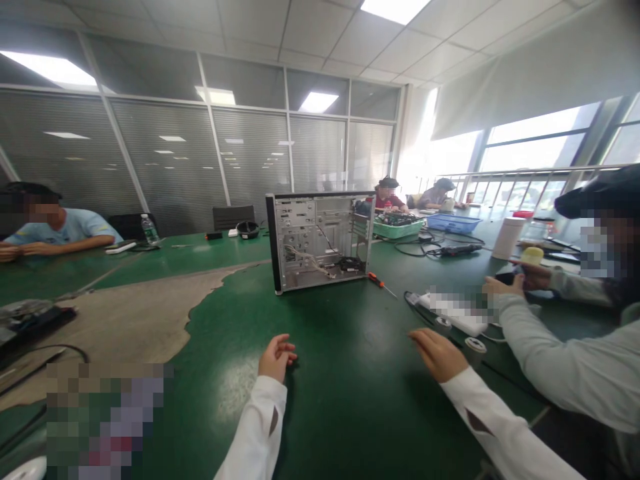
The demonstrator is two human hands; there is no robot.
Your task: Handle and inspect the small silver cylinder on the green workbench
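Observation:
An open computer case (323, 243) stands upright on the green table (345, 360), its inner bays and loose cables showing. Just right of its base lies an orange and black screwdriver (376, 280). My left hand (277, 358) is in front of the case, fingers loosely curled and apart, holding nothing. To the right, my right hand (440, 353) hovers over the table with its palm down and fingers stretched out, nearest to the white power strip (463, 315). Neither hand touches the case.
A person's hands (507, 283) hold a dark object at the right, near a pink-white bottle (509, 238). Green (399, 229) and blue baskets (453, 223) stand behind. Another person (65, 227) sits at the far left, near a water bottle (149, 230).

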